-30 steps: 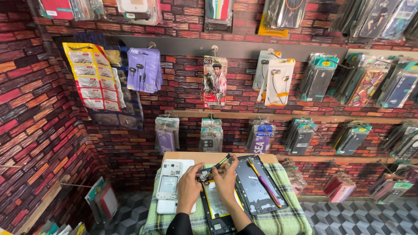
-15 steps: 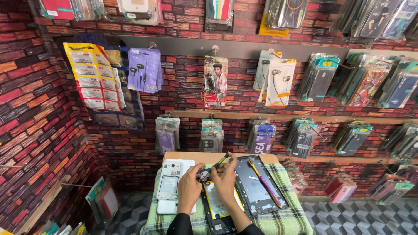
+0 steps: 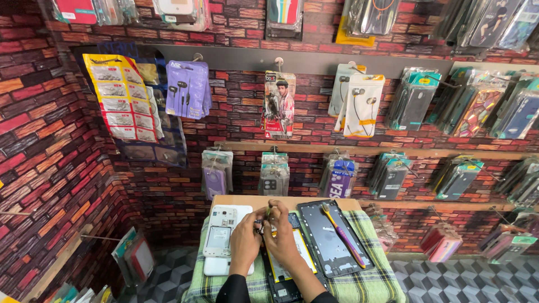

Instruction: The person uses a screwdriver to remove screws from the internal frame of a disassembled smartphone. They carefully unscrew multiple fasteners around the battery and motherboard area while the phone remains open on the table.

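Both hands meet over an opened phone.
Left hand (image 3: pixel 245 242) and right hand (image 3: pixel 282 238), fingers curled, pinch a small part (image 3: pixel 260 223) mid-tabletop (image 3: pixel 314 203); exact grip unclear.

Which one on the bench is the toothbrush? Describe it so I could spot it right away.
Start at the small table covered with green checked cloth, below the brick wall of hanging packs. Right of both hands lies a black phone frame, open side up. The toothbrush lies slantwise on it: the only long thin thing there, purple and yellow, bristled head toward the wall.
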